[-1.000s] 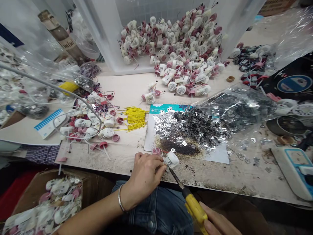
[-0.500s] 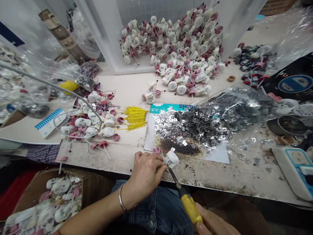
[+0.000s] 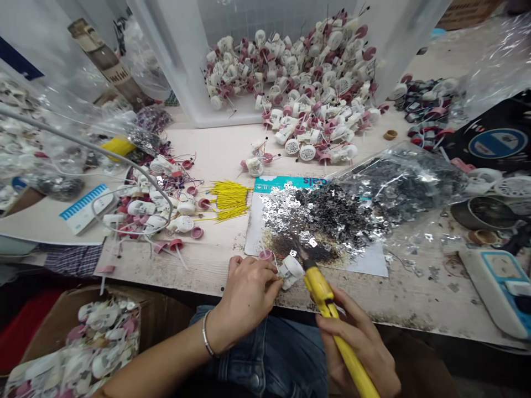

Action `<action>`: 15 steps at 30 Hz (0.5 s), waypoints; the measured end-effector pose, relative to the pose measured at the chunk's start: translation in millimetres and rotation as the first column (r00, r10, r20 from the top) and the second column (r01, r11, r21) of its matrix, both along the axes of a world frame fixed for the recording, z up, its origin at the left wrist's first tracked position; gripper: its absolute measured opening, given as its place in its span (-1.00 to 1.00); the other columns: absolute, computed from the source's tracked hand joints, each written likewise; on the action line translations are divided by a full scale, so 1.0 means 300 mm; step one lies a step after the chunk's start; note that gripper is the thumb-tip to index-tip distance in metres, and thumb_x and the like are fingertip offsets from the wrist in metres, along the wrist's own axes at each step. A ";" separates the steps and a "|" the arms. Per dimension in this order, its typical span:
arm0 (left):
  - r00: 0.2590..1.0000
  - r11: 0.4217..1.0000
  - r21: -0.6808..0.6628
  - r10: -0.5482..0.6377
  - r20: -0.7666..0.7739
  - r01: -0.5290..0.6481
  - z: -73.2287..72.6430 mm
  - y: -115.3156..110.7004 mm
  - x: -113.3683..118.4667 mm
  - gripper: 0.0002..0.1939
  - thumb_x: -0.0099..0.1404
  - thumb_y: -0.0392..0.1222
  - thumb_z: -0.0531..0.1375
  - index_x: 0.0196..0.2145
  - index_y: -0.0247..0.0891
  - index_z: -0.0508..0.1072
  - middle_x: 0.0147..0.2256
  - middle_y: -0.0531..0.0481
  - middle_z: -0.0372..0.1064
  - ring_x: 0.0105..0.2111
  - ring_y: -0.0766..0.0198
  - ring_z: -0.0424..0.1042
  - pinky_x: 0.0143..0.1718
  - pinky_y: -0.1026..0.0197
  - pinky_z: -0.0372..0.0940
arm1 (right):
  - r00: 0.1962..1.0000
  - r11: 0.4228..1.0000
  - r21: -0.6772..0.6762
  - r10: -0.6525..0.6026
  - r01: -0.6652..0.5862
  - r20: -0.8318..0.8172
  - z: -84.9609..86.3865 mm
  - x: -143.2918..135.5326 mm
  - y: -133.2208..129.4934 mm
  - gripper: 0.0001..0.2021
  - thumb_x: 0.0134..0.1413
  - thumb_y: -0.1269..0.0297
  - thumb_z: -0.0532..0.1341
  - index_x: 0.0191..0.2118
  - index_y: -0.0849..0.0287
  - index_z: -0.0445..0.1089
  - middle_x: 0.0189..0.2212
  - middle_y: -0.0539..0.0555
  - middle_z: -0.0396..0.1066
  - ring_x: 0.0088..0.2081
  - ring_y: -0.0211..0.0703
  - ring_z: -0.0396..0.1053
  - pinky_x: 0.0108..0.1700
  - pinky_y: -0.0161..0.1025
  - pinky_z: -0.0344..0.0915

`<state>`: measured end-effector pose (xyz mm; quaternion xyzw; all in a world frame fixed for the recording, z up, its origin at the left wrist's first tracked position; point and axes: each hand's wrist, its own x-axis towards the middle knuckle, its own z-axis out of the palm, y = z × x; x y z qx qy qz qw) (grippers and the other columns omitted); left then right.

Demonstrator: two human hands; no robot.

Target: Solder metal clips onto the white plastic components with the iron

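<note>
My left hand (image 3: 249, 290) pinches a small white plastic part with wires (image 3: 291, 271) at the table's front edge. A pink cap (image 3: 265, 255) sits just beyond its fingers. In my right hand (image 3: 360, 345) is a yellow-handled soldering iron (image 3: 321, 290), slanting up and to the left. Its dark tip points over the brown granules (image 3: 286, 243) on the white sheet (image 3: 254, 232), apart from the white part. Whether the tip touches the granules I cannot tell. Small shiny metal plates (image 3: 282, 204) lie heaped just behind them.
Yellow wires (image 3: 230, 196) lie left of the sheet, near a pile of white and pink parts (image 3: 153, 207). A clear bin (image 3: 182, 83) of similar parts stands behind. To the right are a plastic bag of metal pieces (image 3: 410, 177) and a power strip (image 3: 493, 293). A box (image 3: 153, 315) sits lower left.
My right hand has moved up and forward with the soldering iron. The tip has left the white part and is over the granules. My left hand stays in place.
</note>
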<state>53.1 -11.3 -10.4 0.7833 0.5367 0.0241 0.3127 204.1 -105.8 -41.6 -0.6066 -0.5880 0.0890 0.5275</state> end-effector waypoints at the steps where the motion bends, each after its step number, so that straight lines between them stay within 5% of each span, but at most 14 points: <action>1: 1.000 1.000 0.007 0.000 0.003 0.000 -0.003 0.000 -0.001 -0.81 0.31 -0.18 0.18 -0.42 -0.19 0.56 -0.23 0.02 0.56 -0.14 0.09 0.42 -0.07 -0.04 0.07 | 1.000 0.998 0.064 0.005 -0.005 0.007 -0.014 -0.011 0.036 -0.88 0.04 0.54 0.24 -0.39 0.17 0.40 0.02 0.09 0.39 -0.08 -0.19 0.48 -0.11 -0.33 0.49; 3: 1.000 1.000 0.019 -0.001 0.018 0.001 -0.009 -0.001 -0.006 -0.83 0.30 -0.18 0.20 -0.42 -0.20 0.56 -0.24 0.02 0.56 -0.16 0.09 0.43 -0.08 -0.04 0.09 | 0.997 0.982 0.191 -0.011 -0.004 0.081 -0.047 -0.022 0.099 -0.85 -0.04 0.56 0.30 -0.38 0.19 0.39 0.07 0.10 0.33 -0.06 -0.19 0.46 -0.11 -0.34 0.49; 7: 0.993 0.995 0.103 -0.023 0.113 0.012 -0.009 -0.001 -0.030 -0.86 0.22 -0.14 0.28 -0.42 -0.25 0.51 -0.27 -0.04 0.54 -0.18 0.07 0.43 -0.11 -0.01 0.19 | 0.987 0.994 0.094 0.044 -0.059 0.158 -0.095 -0.024 0.160 -0.84 -0.04 0.55 0.30 -0.35 0.17 0.40 0.07 0.09 0.27 -0.06 -0.18 0.45 -0.16 -0.31 0.52; 11: 0.968 0.958 0.278 -0.129 0.215 0.066 0.009 -0.002 -0.045 -0.41 0.02 0.05 0.39 -0.07 -0.33 0.42 -0.07 -0.24 0.45 -0.01 -0.08 0.34 0.04 -0.12 0.18 | 0.999 0.991 0.131 -0.020 0.016 0.025 -0.073 -0.045 0.138 -0.80 -0.09 0.58 0.33 -0.43 0.18 0.33 0.02 0.08 0.27 -0.07 -0.23 0.43 -0.16 -0.34 0.52; 15: 0.948 0.975 0.167 -0.185 0.258 0.145 0.044 0.002 -0.087 -0.53 0.12 -0.20 0.27 0.00 -0.32 0.37 -0.18 -0.13 0.50 -0.21 0.13 0.44 -0.03 0.03 0.29 | 0.984 0.995 0.095 0.052 -0.036 -0.169 -0.043 -0.060 0.116 -0.77 -0.09 0.58 0.33 -0.46 0.18 0.28 0.02 0.10 0.25 0.02 -0.14 0.39 -0.14 -0.23 0.53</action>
